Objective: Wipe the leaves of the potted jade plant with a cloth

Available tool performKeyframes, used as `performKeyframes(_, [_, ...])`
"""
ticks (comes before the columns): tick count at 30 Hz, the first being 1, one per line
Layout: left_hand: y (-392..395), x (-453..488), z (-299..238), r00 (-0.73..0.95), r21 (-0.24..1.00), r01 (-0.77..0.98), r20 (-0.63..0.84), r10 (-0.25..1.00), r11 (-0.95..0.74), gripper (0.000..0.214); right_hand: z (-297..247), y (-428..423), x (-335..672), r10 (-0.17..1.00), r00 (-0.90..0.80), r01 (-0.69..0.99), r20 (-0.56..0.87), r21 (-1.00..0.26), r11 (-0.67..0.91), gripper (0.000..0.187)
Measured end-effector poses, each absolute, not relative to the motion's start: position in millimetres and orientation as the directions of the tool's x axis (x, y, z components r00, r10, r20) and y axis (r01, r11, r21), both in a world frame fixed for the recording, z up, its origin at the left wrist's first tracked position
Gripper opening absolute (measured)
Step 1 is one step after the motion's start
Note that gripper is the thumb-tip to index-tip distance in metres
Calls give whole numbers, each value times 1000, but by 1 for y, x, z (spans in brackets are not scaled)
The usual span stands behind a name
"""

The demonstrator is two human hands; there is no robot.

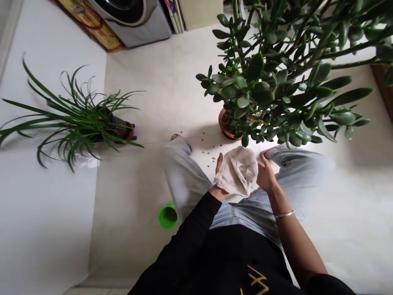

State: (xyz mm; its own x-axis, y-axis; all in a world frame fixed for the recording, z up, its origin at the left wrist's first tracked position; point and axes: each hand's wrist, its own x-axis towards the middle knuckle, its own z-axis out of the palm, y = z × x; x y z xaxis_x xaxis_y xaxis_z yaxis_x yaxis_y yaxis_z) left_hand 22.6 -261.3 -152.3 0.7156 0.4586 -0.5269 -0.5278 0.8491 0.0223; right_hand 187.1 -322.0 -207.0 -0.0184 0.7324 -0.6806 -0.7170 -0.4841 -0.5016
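A crumpled pale cloth (238, 170) is spread between my two hands, above my lap. My left hand (219, 191) is mostly under the cloth, with the thumb showing at its left edge; the other fingers are hidden. At the cloth's right edge, my right hand (266, 175) grips it, fingers partly behind the fabric. Just beyond the cloth stands a jade plant (260, 94) in a reddish-brown pot (224, 127). Small dark bits (214, 158) lie scattered on the floor between my feet.
A green cup (168, 216) with something dark inside stands left of my leg. Farther left, a long-leaved plant (76, 123) in a dark pot (123, 130) stands by the white wall (46, 213). At the back is a front-loading washing machine (144, 32) beside a colourful box (95, 24).
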Motion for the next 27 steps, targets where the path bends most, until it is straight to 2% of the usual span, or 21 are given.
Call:
performKeyframes(3, [-258, 16, -148, 707, 58, -500, -549, 446, 864, 79, -210, -328, 185, 691, -119, -781, -713, -362, -508, 47])
performKeyframes(6, [-255, 9, -146, 609, 189, -499, -619, 497, 846, 65, -214, -343, 182, 698, -87, -831, -711, -335, -444, 44])
performKeyframes(10, [-250, -1, -148, 515, 371, -448, -637, 574, 814, 41, -216, -363, 184, 718, -54, -812, -694, -388, -437, 45])
performKeyframes(14, [-241, -11, -149, 569, 509, -385, -526, 632, 770, 55, -202, -365, 189, 751, 25, -790, -660, -474, -390, 45])
performKeyframes(16, [-238, -14, -150, 604, 585, -298, -496, 623, 754, 61, -189, -359, 190, 744, 87, -774, -663, -515, -369, 42])
performKeyframes(20, [-237, -7, -153, 607, 699, -137, -500, 617, 702, 47, -169, -344, 189, 779, 213, -778, -590, -585, -230, 34])
performKeyframes(25, [-244, 15, -163, 499, 807, -146, -440, 746, 573, 26, -179, -343, 192, 799, 292, -830, -525, -555, -62, 34])
performKeyframes(27, [-246, 20, -167, 459, 843, -135, -414, 787, 521, 19, -194, -349, 197, 793, 247, -878, -557, -474, -59, 27])
